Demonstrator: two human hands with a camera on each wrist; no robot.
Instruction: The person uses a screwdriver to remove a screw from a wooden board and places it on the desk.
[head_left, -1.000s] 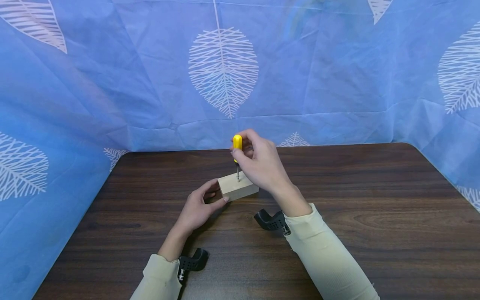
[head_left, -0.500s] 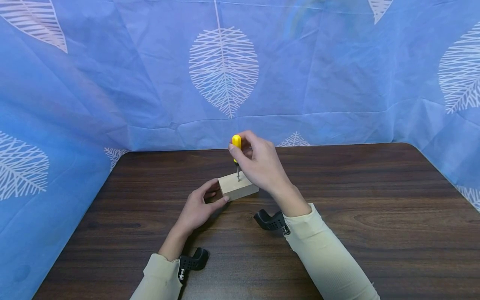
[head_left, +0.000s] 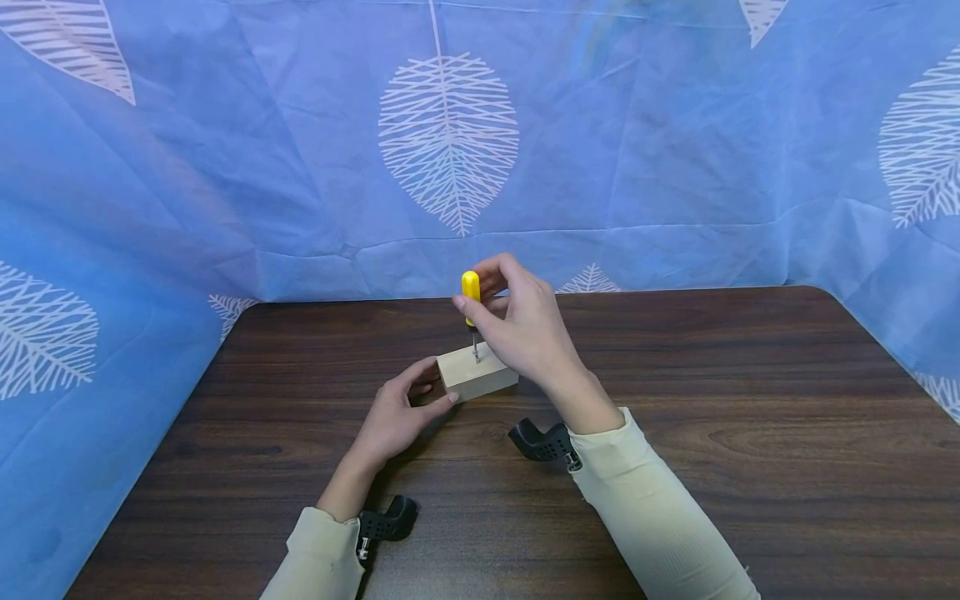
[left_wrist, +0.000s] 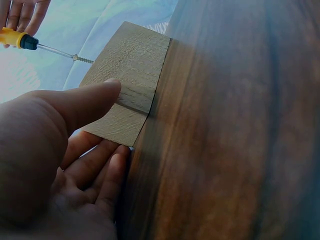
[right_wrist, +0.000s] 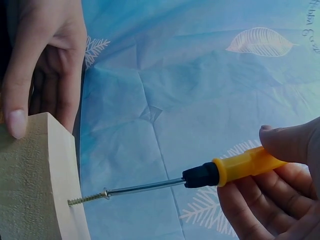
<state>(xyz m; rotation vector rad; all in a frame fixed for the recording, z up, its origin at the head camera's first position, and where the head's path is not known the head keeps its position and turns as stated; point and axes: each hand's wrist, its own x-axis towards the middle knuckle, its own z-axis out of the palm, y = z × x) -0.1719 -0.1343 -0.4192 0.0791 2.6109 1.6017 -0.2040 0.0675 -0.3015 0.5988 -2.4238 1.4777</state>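
Observation:
A pale wooden block (head_left: 480,383) rests on the table. My left hand (head_left: 393,417) grips its left end, thumb on the near face and fingers behind. A screw (right_wrist: 89,200) stands in the block's top, with much of its thread still showing. My right hand (head_left: 528,329) holds a screwdriver (head_left: 471,287) by its yellow handle, between thumb and fingers. In the right wrist view the steel shaft meets the screw head (right_wrist: 105,193), roughly in line with the screw. The block's right end is partly hidden behind my right hand in the head view.
The dark wood-grain table (head_left: 712,433) spreads out on all sides of the block. Behind it hangs a blue cloth (head_left: 637,150) with white leaf prints. A black wrist mount (head_left: 540,439) juts from each sleeve over the table.
The screwdriver's handle has tipped slightly left, and my right thumb has slid left across it. My left hand and the block stay in place.

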